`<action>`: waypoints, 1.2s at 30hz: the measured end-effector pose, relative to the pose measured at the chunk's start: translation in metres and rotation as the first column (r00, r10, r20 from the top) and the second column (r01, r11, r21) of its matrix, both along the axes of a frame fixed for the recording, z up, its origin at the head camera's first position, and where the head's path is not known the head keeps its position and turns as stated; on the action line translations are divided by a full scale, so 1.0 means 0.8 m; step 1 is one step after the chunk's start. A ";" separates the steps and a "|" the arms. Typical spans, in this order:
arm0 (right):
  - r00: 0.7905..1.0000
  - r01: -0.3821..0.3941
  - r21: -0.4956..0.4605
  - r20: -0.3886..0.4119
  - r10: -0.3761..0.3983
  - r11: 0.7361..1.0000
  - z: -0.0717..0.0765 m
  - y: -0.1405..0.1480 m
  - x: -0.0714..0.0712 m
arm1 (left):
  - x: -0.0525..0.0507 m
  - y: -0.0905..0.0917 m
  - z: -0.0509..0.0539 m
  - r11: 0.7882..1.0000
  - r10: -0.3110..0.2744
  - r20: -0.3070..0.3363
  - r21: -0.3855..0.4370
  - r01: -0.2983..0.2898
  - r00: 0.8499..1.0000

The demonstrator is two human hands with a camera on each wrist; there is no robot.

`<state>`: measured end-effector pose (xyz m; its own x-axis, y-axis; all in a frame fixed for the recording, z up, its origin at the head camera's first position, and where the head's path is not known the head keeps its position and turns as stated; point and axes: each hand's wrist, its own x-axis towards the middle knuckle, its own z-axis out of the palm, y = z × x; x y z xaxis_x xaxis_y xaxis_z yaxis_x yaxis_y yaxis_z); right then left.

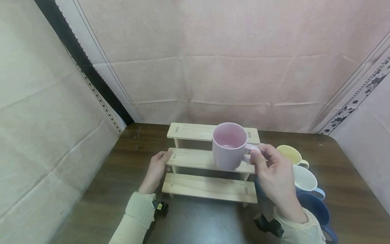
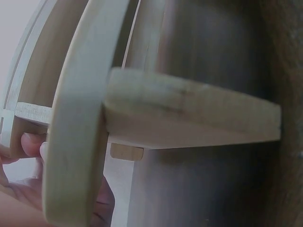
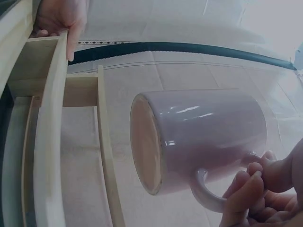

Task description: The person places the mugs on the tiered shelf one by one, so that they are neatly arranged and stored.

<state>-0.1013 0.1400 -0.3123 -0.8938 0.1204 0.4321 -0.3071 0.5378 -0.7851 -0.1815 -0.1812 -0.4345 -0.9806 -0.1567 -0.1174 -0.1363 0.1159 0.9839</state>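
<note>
My right hand (image 1: 275, 176) pinches the handle of a lilac mug (image 1: 225, 154), holding it upright above the wooden shelf. In the right wrist view the mug (image 3: 213, 135) hangs apart from the boards, its unglazed base showing. The three-tier stepped shelf (image 1: 210, 188) of pale wood stands on the table. At the left end of its middle board my left hand (image 1: 156, 169) grips the edge, thumb on top. Part of that hand (image 2: 28, 194) is hidden behind a board in the left wrist view.
To the right stand a yellow mug (image 1: 287, 154), a white mug with a light blue handle (image 1: 305, 178) and a dark blue mug (image 1: 313, 206). Another blue mug (image 1: 260, 188) is mostly hidden by my right hand. Cloth (image 1: 219, 74) hangs behind the dark wood table (image 1: 100, 189).
</note>
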 end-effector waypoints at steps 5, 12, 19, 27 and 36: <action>0.999 -0.031 -0.040 -0.012 0.030 0.999 0.005 -0.008 -0.014 | 0.002 0.002 0.003 1.000 0.006 0.007 -0.005 -0.005 1.000; 0.998 -0.051 -0.058 -0.026 0.050 0.997 0.006 -0.017 -0.035 | 0.002 0.003 0.003 1.000 0.004 0.014 -0.006 -0.004 1.000; 0.998 -0.046 -0.053 -0.050 0.043 0.998 0.010 -0.026 -0.055 | 0.001 0.002 -0.002 1.000 0.016 0.004 0.001 -0.016 1.000; 0.995 -0.082 -0.092 -0.064 0.076 0.992 0.016 -0.035 -0.070 | 0.002 0.004 -0.002 1.000 0.021 -0.001 0.002 -0.021 1.000; 0.993 -0.105 -0.131 -0.069 0.096 0.986 0.018 -0.048 -0.086 | 0.002 0.004 0.002 1.000 0.029 -0.006 -0.005 -0.029 1.000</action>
<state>-0.1702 0.1014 -0.2976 -0.8761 0.0918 0.4734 -0.4049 0.3932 -0.8255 -0.1797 -0.1781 -0.4332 -0.9763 -0.1858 -0.1112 -0.1343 0.1170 0.9840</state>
